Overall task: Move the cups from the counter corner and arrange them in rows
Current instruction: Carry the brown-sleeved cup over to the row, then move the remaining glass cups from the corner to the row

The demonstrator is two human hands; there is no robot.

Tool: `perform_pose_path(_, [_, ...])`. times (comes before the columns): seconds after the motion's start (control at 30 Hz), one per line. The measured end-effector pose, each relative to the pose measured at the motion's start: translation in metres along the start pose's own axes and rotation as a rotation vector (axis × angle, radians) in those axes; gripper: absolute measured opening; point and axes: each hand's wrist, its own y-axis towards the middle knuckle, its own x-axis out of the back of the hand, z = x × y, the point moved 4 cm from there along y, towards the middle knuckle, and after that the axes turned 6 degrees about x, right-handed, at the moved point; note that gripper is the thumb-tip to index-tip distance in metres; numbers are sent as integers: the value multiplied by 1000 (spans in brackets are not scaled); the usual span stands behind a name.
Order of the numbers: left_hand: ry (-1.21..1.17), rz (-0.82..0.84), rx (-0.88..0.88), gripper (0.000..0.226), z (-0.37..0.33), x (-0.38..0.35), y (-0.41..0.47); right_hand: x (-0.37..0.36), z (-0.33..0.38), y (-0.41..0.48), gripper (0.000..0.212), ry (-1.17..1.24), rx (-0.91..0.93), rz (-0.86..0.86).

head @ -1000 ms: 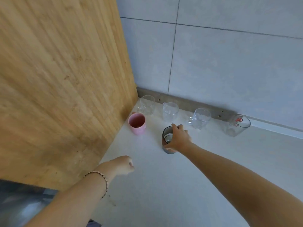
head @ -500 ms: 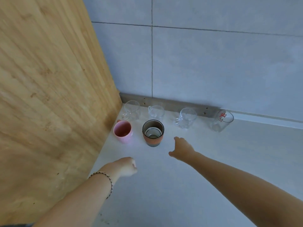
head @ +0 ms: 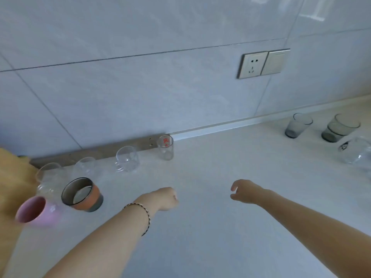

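Six cups stood at the left: four clear glasses (head: 127,161) in a line along the wall (head: 180,93), with a pink cup (head: 37,211) and an orange cup (head: 81,194) just in front, seemingly the start of a second row. Two grey glasses (head: 298,128) and a clear cup (head: 357,154) stood well apart at the far right, probably left to fetch. Over the counter (head: 200,227), the left hand (head: 167,200) was fisted and the right hand (head: 246,192) loosely curled, both holding nothing.
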Motion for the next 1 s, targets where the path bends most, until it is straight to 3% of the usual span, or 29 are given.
perform_pose_path(0.3, [150, 46, -165, 34, -248, -40, 71, 55, -244, -40, 34, 87, -153, -87])
perform_pose_path(0.47, [177, 105, -179, 34, -342, -67, 102, 93, -351, -50, 33, 125, -226, -271])
perform_pose_path(0.67, [204, 145, -173, 32, -400, -80, 122, 135, -440, -59, 48, -52, -399, -517])
perform_pose_path(0.9, [209, 163, -125, 11, -413, -84, 128, 148, -493, -36, 79, 43, -517, -464])
perform_pose_path(1.0, [224, 160, -85, 9, -403, -83, 129, 149, -500, -21, 76, 107, -525, -455])
